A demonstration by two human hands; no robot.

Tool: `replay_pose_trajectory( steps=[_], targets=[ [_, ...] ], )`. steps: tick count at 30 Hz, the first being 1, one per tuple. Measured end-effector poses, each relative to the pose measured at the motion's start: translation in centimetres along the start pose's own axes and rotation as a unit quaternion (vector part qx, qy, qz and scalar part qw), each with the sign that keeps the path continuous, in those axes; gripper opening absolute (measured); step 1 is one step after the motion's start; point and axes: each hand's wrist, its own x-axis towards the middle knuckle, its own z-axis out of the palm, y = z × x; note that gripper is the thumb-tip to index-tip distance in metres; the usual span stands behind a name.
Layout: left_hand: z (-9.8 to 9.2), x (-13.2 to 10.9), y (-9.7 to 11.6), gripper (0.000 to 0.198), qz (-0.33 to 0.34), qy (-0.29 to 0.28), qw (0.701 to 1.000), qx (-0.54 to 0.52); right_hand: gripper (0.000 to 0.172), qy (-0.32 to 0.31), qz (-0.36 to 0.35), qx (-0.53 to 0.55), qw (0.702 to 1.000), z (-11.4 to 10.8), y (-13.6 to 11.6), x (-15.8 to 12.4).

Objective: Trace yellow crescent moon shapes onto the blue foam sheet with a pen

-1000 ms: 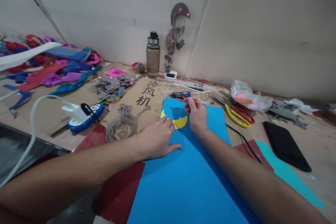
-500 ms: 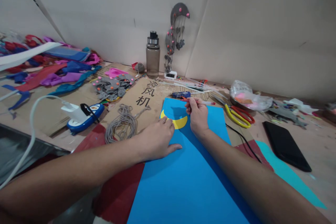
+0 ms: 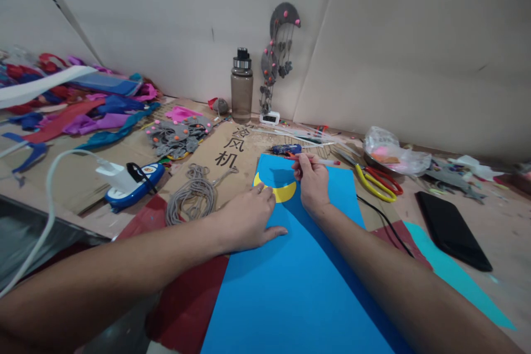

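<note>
Yellow crescent-shaped cutout [image 3: 285, 194] lying near the far end of a flat bright-blue sheet [image 3: 290, 293], left hand [image 3: 252, 215] spread out with fingertips over its left side, right hand [image 3: 312, 183] pinching a slim translucent red-ended pen [image 3: 326, 162] beside its right tip

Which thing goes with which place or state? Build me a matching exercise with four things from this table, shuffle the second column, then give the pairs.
1. yellow crescent
2. red pen
3. black phone
4. water bottle

A. upright in front of the wall
B. pinched in the right hand
C. beside the turquoise sheet
D. partly covered by the left hand

Pairs: 1-D, 2-B, 3-C, 4-A
</note>
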Motion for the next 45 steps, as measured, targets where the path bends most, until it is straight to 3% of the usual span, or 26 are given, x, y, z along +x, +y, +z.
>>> replay_pose_trajectory(
  steps=[8,16,30,39,45],
  targets=[
    [-0.1,0.0,-0.1,0.073,-0.003,0.000,1.000,-0.001,0.028,-0.005,-0.006,-0.014,1.000,-0.1,0.0,-0.1],
    [0.2,-0.1,0.0,0.076,-0.001,0.003,1.000,-0.006,0.030,-0.059,-0.092,-0.104,0.989,0.2,-0.6,-1.0],
    [0.0,-0.2,0.3,0.073,-0.008,-0.001,1.000,-0.018,0.028,-0.064,-0.090,-0.107,0.988,0.3,-0.7,-1.1],
    [0.0,-0.1,0.1,0.072,0.005,0.018,1.000,-0.023,0.026,-0.139,-0.101,-0.132,0.976,0.6,-0.7,-1.7],
    [0.0,-0.1,0.2,0.072,0.001,0.008,1.000,-0.008,0.030,-0.089,-0.103,-0.127,0.983,0.3,-0.7,-1.4]
  ],
)
